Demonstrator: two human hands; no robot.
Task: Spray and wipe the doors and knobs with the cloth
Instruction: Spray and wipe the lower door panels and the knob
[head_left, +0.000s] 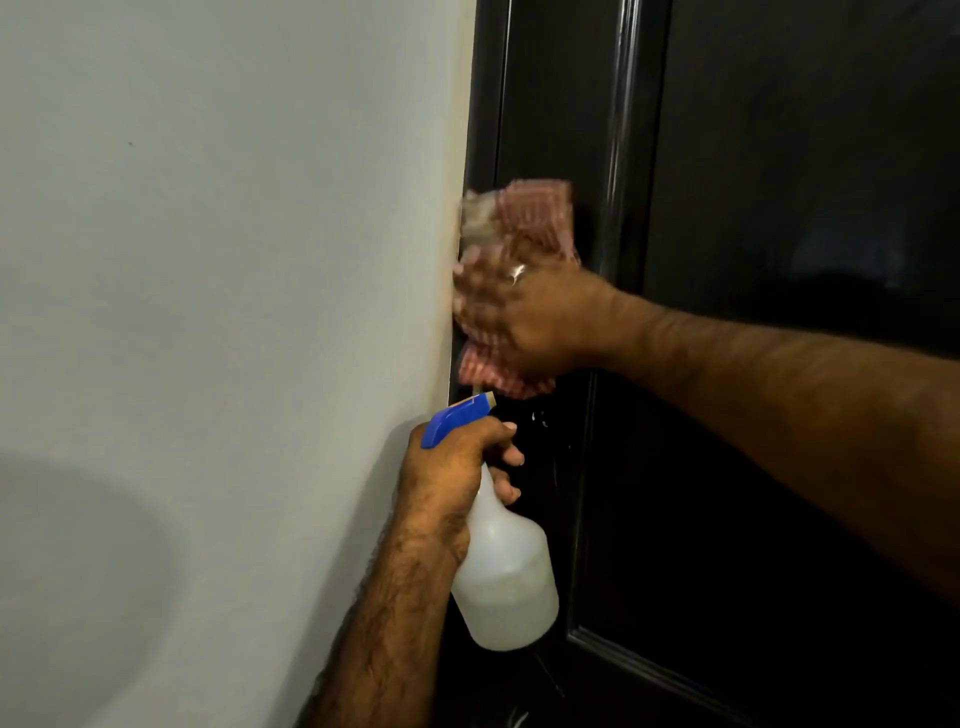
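- Head view: a person's right hand (524, 322) pressed a pink-and-white striped cloth (524, 218) against the left stile of a dark, glossy door (779, 156), close to where the door met the pale wall (208, 260).
- The right hand and the cloth were smeared by motion blur, which suggested a wiping stroke was under way; the fingers appeared to be spread over the bunched cloth, though the blur made it hard to tell whether they were flat or curled into the fabric.
- A ring (519, 273) glinted on one finger of that hand.
- Just below, the left hand (457, 467) gripped the neck of a translucent spray bottle (504, 582), fingers wrapped round it under the blue trigger head (457, 418).
- The nozzle pointed toward the door edge, likely so that the next patch could be wetted without changing hands; the bottle looked roughly a third full of liquid.
- A few bright droplets (540, 418) clung to the door beside the nozzle, below the cloth, marking a patch sprayed but seemingly not yet wiped.
- The raised moulding (621, 156) of the door panel ran to the right of the cloth.
- No knob was in sight, so that part of the job seemed to remain.
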